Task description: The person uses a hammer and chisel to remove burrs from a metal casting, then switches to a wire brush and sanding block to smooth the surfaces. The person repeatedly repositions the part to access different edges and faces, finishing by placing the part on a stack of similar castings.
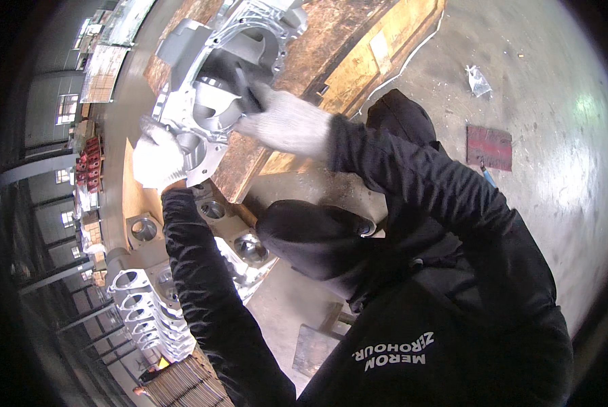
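Observation:
A large silvery metal casting (190, 102) with round openings and a bolt-hole rim lies on a worn wooden bench top (250, 157). My left hand (159, 156), in a white knit glove, grips its near left edge beside a flange with a round bore. My right hand (287, 123), gloved too, reaches over the casting's opening from the right, fingers bent. At those fingers is a dark, slim shape, blurred against the shadowed inside; what it is cannot be made out.
Several similar castings (141, 298) stand in a row at lower left, by ones with round bores (252, 248). A stack of brown slats (185, 385) is below them. On the floor lie a dark red mat (489, 147), a blue-handled tool (488, 178) and a clear plastic bag (478, 81).

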A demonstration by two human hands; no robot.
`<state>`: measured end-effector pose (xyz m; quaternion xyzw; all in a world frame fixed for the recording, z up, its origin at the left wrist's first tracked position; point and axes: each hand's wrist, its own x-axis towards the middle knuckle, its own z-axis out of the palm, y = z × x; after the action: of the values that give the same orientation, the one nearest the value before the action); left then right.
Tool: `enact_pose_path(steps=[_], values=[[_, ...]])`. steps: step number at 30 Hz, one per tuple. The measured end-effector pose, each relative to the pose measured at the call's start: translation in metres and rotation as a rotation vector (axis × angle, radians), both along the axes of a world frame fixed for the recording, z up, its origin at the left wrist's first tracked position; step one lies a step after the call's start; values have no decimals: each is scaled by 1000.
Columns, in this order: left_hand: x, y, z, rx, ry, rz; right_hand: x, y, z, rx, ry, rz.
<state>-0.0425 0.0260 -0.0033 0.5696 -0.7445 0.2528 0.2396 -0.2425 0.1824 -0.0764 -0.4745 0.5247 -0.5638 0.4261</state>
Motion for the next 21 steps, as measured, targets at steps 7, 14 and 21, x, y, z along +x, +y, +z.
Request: enact_pose_path(steps=[7,14,21], values=[[-9,-11,-12,-91,36,-61,10,-81,-17,-118,351,-115],[30,-48,-26,-174,-263,-183,7,-80,-10,45,-54,5],[4,-6,-11,-72,-16,-130,-26,-24,11,-356,1112,-288]])
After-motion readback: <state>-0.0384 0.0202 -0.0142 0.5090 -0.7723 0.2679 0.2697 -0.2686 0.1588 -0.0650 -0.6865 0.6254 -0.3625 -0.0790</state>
